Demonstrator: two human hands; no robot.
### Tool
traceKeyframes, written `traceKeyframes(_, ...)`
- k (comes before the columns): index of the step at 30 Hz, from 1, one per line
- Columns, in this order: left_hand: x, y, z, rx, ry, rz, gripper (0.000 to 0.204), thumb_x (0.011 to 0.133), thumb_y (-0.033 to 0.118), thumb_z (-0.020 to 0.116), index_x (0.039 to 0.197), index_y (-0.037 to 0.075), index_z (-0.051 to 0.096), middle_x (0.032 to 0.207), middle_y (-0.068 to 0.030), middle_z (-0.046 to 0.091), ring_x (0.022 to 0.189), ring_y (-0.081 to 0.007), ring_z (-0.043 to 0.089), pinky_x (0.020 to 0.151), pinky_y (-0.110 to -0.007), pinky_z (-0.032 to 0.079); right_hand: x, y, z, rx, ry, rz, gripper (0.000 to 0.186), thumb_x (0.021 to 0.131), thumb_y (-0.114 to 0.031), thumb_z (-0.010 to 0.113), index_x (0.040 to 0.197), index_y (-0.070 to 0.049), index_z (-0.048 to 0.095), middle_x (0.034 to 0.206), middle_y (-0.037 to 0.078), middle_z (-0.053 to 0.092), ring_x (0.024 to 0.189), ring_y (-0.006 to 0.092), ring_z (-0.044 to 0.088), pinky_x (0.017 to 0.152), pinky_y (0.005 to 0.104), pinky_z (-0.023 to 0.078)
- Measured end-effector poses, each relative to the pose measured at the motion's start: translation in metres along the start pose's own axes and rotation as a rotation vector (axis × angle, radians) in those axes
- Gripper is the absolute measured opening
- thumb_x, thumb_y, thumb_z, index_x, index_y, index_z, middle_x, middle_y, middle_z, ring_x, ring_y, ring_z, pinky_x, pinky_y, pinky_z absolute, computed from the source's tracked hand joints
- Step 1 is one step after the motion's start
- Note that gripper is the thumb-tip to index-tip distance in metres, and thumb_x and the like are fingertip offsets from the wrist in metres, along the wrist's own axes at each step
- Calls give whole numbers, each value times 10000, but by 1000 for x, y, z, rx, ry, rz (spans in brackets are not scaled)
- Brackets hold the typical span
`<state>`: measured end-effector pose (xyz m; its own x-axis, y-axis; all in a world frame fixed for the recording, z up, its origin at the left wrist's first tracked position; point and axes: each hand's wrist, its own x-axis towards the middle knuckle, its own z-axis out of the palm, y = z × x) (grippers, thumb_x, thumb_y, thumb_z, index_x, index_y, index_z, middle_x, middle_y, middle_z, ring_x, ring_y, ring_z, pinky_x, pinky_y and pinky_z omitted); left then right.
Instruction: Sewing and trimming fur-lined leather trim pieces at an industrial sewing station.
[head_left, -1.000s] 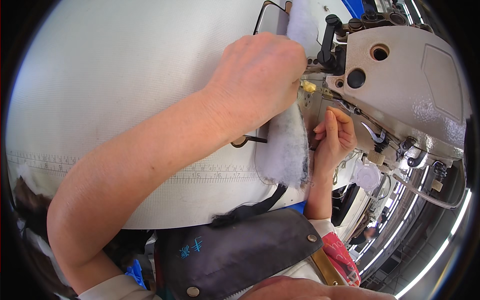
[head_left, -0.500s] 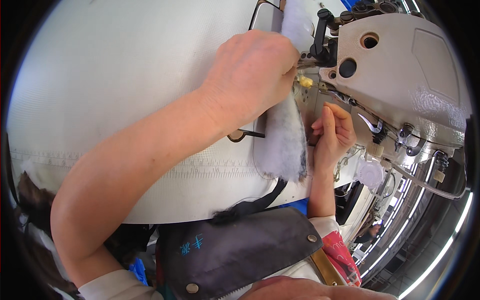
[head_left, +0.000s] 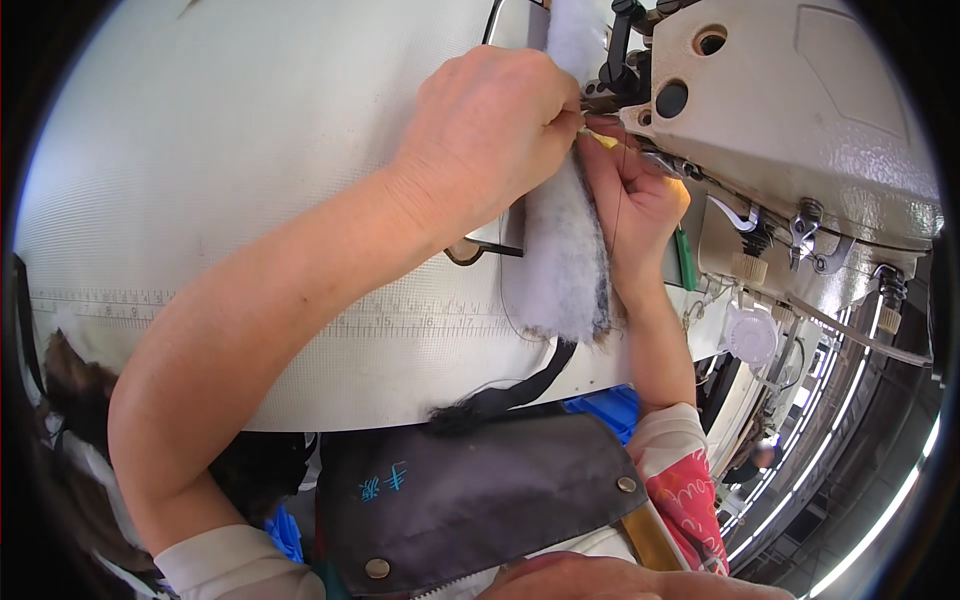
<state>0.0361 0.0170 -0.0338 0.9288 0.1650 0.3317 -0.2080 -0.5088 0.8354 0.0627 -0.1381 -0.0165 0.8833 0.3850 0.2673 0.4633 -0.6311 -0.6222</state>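
A strip of white fluffy fur (head_left: 562,260) with a dark grey right edge lies lengthwise under the sewing machine head (head_left: 780,110). My left hand (head_left: 495,125) is closed over the strip, its thumb and forefinger pinched beside the needle area; what they hold is hidden. My right hand (head_left: 635,200) is closed too, reaching up along the strip's right side, its fingertips nearly meeting the left ones at a small yellow piece (head_left: 604,141). A thin dark thread (head_left: 617,190) passes in front of the right hand. What its fingertips grip cannot be made out.
A narrow green object (head_left: 685,260) shows beside my right wrist. A black strap (head_left: 535,388) trails from the fur to the table's front edge. Marked along the white table (head_left: 250,220) is a ruler scale. A black apron pouch (head_left: 480,490) and brown fur (head_left: 80,385) are nearer me.
My right hand has moved up and left to the needle area, close to my left fingertips. The green object now shows by my right wrist. The whole view has shifted slightly.
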Motion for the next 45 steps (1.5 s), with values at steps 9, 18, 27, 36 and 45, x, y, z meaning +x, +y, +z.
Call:
traceKeyframes(9, 2, -1, -6, 13, -25, -39, 108, 719, 100, 623, 765, 8, 656, 704, -123, 596, 628, -270, 581, 578, -337, 452, 3, -9, 4, 77, 2, 68, 115, 817, -79, 630, 849, 27, 663, 586, -45, 523, 523, 20, 400, 489, 161, 326)
traceKeyframes(18, 3, -2, -10, 21, -53, -29, 118, 720, 106, 629, 766, 0, 654, 713, -122, 604, 629, -269, 579, 582, -340, 451, 0, -7, 10, 245, 43, 165, 116, 815, -65, 633, 871, 37, 643, 599, -34, 549, 493, 25, 409, 453, 169, 309)
traceKeyframes(27, 4, 0, -11, 19, -113, -90, 119, 714, 103, 630, 766, -1, 654, 716, -122, 609, 640, -262, 587, 594, -336, 459, -1, -13, 7, 213, 35, 230, 208, 828, -181, 645, 764, 15, 673, 517, -36, 501, 496, 17, 394, 465, 186, 349)
traceKeyframes(36, 8, 0, -13, -12, -167, -82, 144, 700, 96, 632, 800, -2, 667, 736, -130, 628, 649, -250, 606, 614, -319, 473, -2, -4, 6, 176, 54, 98, 93, 811, -60, 624, 841, 27, 632, 592, -59, 527, 533, 5, 386, 496, 164, 326)
traceKeyframes(45, 11, 5, -26, -108, -276, -84, 196, 757, 148, 646, 845, -27, 658, 706, -87, 627, 620, -151, 583, 587, -266, 461, -32, 19, -29, 271, -48, 130, 48, 840, -26, 555, 879, 2, 552, 800, 65, 629, 661, 73, 565, 601, 195, 450)
